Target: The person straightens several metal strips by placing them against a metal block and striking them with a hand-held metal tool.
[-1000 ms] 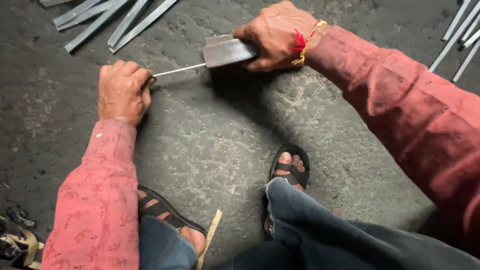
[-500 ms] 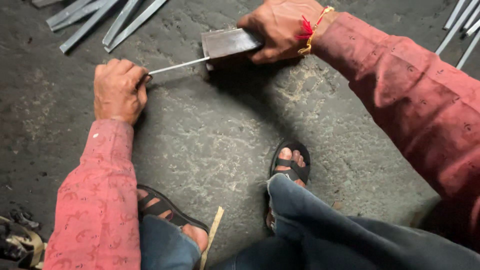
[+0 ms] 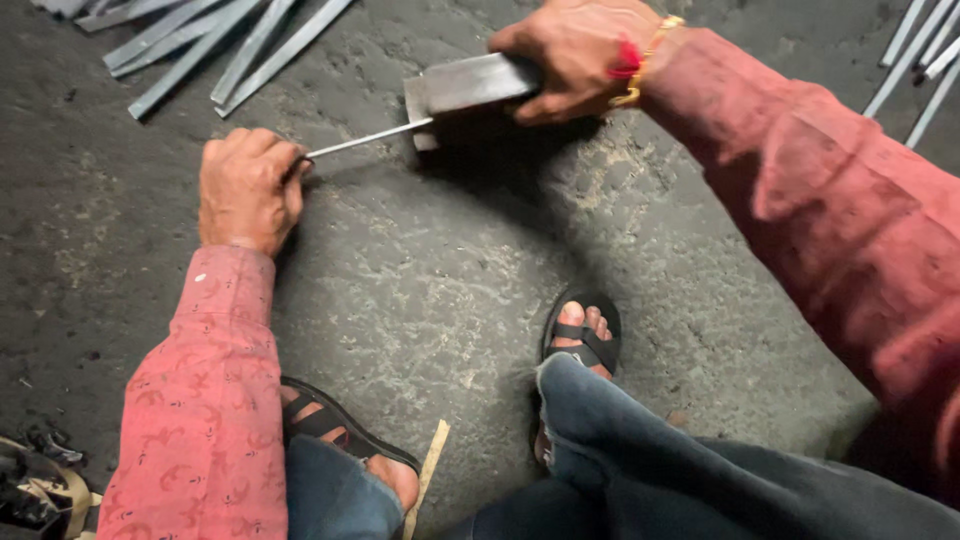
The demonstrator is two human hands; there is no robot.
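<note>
The left hand (image 3: 245,185) pinches a thin metal rod (image 3: 368,138) on the floor (image 3: 420,290); the right hand (image 3: 575,55) grips a metal block (image 3: 465,85) at the rod's far end.

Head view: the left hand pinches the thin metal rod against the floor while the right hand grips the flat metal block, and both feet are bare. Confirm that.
Not quite. The left hand does pinch the thin rod and the right hand grips the metal block, but the feet are not bare: the head view shows black sandals on both.
</note>
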